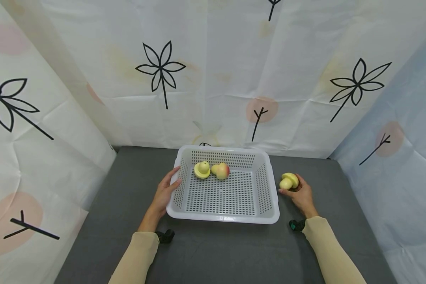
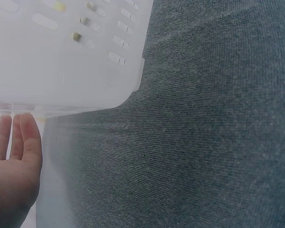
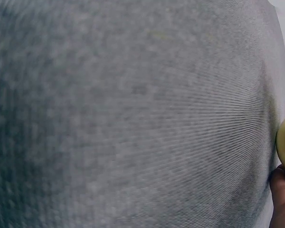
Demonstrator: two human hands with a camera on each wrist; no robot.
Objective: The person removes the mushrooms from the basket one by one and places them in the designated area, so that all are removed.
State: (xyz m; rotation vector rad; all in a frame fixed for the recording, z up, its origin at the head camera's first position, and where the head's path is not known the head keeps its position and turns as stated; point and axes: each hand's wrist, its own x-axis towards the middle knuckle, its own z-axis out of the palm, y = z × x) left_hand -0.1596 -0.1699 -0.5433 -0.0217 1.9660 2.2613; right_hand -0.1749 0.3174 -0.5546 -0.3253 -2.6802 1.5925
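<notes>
We see the likeliest trouble on the right, where the right hand (image 1: 303, 196) pinches a yellow-green fruit piece (image 1: 288, 181) made of two rounded parts, just outside the right wall of the white perforated basket (image 1: 221, 218). If those parts are only held together by the grip, uneven pressure from thumb and fingers could make one slide off and roll across the grey cloth (image 1: 227, 252); we cannot tell whether they are joined. Carried too low, the piece could knock the basket's raised rim, and dropped carelessly inside, it could jostle the similar two-part fruit (image 1: 202, 170) and the red-flushed apple (image 1: 222, 172) with its yellowish neighbour, both towards the back left of the basket. A hard push from the left hand (image 1: 161, 195) could also shift the basket sideways, since we see nothing bracing its opposite wall. As for pose, our two forearms reach forward from the near edge, well apart. The left hand is spread at the basket's left side, its thumb apart from its fairly straight fingers and its fingertips meeting the rim. The right hand angles inward, thumb on the near side of the fruit and fingers round its far right; whether the fruit rests on the cloth or is slightly lifted, we cannot tell.
</notes>
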